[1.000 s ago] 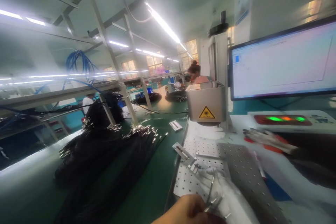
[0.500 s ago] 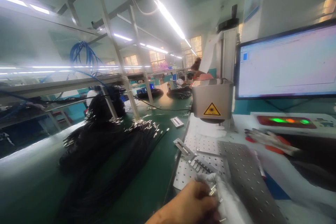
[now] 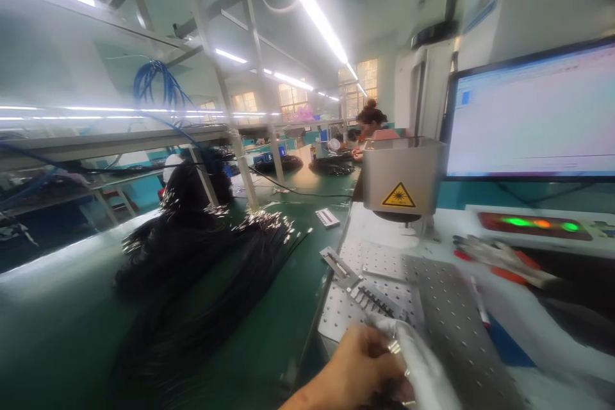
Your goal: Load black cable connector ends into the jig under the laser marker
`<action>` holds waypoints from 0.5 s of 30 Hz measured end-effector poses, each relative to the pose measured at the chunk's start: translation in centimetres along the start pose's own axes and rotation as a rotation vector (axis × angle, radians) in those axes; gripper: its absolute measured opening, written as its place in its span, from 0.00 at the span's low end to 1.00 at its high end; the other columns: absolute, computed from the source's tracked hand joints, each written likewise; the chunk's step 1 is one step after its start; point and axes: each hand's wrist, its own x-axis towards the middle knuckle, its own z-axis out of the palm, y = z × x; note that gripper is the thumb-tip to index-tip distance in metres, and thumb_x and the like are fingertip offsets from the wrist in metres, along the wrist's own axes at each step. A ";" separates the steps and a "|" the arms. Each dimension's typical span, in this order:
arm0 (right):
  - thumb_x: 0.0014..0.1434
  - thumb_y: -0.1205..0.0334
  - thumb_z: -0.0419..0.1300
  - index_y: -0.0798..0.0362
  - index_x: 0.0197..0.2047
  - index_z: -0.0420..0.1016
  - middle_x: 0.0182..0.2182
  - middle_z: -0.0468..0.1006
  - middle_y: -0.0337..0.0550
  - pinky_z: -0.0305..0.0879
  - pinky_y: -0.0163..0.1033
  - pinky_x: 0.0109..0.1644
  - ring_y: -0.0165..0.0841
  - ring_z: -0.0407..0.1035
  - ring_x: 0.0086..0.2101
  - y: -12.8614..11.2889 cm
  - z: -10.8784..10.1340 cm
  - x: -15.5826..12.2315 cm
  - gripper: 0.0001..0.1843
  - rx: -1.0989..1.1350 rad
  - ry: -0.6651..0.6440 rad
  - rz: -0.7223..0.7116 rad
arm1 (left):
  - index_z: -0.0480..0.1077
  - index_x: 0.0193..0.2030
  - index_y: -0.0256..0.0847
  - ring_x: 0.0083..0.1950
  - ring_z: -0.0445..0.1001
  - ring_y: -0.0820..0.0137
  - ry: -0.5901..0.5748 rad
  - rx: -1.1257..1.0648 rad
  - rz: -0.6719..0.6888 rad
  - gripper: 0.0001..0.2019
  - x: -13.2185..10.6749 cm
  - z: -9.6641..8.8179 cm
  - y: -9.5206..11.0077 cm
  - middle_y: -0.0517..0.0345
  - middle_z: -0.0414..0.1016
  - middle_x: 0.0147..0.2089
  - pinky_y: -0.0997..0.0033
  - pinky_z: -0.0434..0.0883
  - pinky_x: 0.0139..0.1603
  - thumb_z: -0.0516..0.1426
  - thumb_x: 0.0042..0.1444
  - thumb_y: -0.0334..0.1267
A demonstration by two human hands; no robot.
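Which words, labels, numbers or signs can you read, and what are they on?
No words or numbers are legible.
Yellow triangular sign: black sunburst symbol, on the silver box-shaped metal machine head; print beneath the symbol too blurred to read.
Black-framed flat monitor: on-screen text too small to read.

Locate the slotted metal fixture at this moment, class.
In the head view, the slotted metal fixture lies right of centre in the lower half, on the perforated metal plate, just beyond the bare left hand and white-gloved right hand.
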 end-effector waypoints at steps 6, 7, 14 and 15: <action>0.53 0.36 0.62 0.50 0.35 0.79 0.37 0.80 0.48 0.74 0.42 0.44 0.46 0.74 0.41 1.8 -0.9 0.3 0.25 -0.089 0.026 -0.043 | 0.70 0.24 0.35 0.28 0.68 0.71 -0.067 -0.002 -0.140 0.25 0.8 -1.6 -1.5 0.57 0.70 0.24 0.67 0.67 0.35 0.73 0.27 0.52; 0.50 0.35 0.64 0.50 0.34 0.79 0.38 0.80 0.48 0.74 0.42 0.45 0.47 0.74 0.42 2.1 -1.1 0.3 0.25 -0.113 0.037 -0.072 | 0.70 0.24 0.36 0.29 0.68 0.71 -0.094 0.007 -0.152 0.25 1.0 -2.1 -1.8 0.58 0.69 0.25 0.67 0.67 0.36 0.73 0.26 0.50; 0.54 0.31 0.59 0.53 0.34 0.79 0.38 0.81 0.49 0.76 0.41 0.40 0.46 0.75 0.41 1.8 -0.2 -0.4 0.30 0.001 -0.041 0.085 | 0.69 0.21 0.40 0.23 0.62 0.72 -0.241 0.569 -0.215 0.14 0.7 -4.6 -1.5 0.66 0.60 0.18 0.69 0.63 0.27 0.69 0.34 0.41; 0.53 0.30 0.60 0.53 0.35 0.79 0.39 0.80 0.50 0.76 0.41 0.40 0.46 0.75 0.41 1.7 -0.1 -0.6 0.31 0.032 -0.060 0.134 | 0.68 0.20 0.41 0.21 0.60 0.72 -0.261 0.651 -0.230 0.13 0.5 -4.7 -1.3 0.67 0.59 0.16 0.70 0.61 0.25 0.68 0.35 0.41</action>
